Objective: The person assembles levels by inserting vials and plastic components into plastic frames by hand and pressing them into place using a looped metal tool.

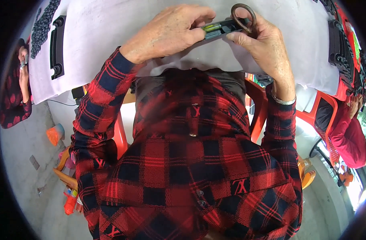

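Holding a dark part (228, 29) between left hand (167, 34) and right hand (268, 44)

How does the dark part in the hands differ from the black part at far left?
The held part is gripped by left hand and right hand; the black part lies on pale cloth. The held part shows a yellowish insert; the black part shows none. The held part runs across the view, the black part up it. Both are dark.
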A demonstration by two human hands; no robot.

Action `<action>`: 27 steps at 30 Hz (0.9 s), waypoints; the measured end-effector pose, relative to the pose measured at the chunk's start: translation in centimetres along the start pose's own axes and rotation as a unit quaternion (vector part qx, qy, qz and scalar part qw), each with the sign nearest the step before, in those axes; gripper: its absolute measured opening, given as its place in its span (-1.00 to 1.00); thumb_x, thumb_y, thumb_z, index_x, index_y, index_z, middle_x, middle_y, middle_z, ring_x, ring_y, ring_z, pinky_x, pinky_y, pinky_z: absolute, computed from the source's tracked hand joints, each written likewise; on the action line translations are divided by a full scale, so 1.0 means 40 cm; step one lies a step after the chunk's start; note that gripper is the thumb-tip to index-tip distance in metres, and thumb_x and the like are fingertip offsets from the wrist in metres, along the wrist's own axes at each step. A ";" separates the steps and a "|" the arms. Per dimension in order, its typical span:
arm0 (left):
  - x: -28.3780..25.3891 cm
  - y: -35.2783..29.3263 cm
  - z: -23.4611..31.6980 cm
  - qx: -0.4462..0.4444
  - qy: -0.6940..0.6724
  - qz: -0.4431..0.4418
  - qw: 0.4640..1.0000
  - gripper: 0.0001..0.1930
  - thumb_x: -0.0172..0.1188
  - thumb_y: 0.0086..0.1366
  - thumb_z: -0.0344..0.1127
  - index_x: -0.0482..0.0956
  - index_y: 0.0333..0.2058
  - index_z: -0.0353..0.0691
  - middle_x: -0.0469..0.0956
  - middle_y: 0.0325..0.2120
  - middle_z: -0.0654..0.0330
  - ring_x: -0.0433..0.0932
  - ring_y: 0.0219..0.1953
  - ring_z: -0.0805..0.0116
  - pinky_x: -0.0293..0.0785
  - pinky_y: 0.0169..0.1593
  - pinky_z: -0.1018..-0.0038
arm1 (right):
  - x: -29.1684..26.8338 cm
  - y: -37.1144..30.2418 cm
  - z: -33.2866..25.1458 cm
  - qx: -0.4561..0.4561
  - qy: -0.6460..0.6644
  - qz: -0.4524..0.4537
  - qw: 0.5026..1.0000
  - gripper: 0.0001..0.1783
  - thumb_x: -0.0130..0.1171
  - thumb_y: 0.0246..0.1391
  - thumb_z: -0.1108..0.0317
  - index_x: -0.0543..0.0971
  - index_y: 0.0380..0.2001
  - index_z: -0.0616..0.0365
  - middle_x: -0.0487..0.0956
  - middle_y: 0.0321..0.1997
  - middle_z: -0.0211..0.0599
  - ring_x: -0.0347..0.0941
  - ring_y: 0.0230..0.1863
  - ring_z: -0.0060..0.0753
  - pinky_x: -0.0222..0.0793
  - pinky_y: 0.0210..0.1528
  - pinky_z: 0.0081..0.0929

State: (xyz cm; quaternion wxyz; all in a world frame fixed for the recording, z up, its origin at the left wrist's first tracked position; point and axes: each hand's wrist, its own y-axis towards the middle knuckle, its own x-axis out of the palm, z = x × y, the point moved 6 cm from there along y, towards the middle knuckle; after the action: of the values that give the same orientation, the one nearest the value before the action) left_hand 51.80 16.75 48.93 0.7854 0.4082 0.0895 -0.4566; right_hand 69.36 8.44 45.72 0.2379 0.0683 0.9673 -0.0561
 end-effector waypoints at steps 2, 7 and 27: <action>0.022 0.007 -0.044 -0.406 -0.052 -0.160 0.898 -0.69 0.09 0.27 -0.37 0.51 -0.04 -0.36 0.55 -0.32 -0.04 0.57 -0.23 0.00 0.48 -0.13 0.19 | 0.004 -0.006 -0.003 -0.011 0.005 -0.002 1.000 -0.48 0.42 0.07 0.43 0.57 0.12 0.24 0.68 -0.24 -0.42 0.54 -0.19 -0.66 0.50 -0.06 -0.60; 0.023 -0.003 -0.031 -0.249 0.051 -0.163 0.953 -0.68 0.07 0.34 -0.32 0.52 0.01 -0.34 0.53 -0.28 -0.02 0.52 -0.14 -0.04 0.39 -0.01 0.13 | 0.004 -0.004 -0.002 0.001 -0.052 0.029 0.998 -0.44 0.46 0.06 0.34 0.58 0.14 0.24 0.71 -0.20 -0.36 0.55 -0.16 -0.64 0.51 -0.03 -0.55; 0.030 -0.009 -0.070 -0.226 0.068 -0.183 0.954 -0.66 0.09 0.34 -0.31 0.54 0.03 -0.34 0.57 -0.19 -0.05 0.52 -0.03 -0.07 0.30 0.11 0.10 | 0.009 -0.001 -0.016 -0.041 -0.138 0.032 0.989 -0.45 0.40 0.15 0.23 0.57 0.15 0.24 0.71 -0.22 -0.26 0.56 -0.23 -0.61 0.51 -0.15 -0.54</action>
State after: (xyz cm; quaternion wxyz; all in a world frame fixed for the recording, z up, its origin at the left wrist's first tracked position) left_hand 52.83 17.92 46.28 0.7523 0.2270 0.3165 -0.5314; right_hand 68.76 8.53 46.12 0.3730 0.0807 0.9241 -0.0181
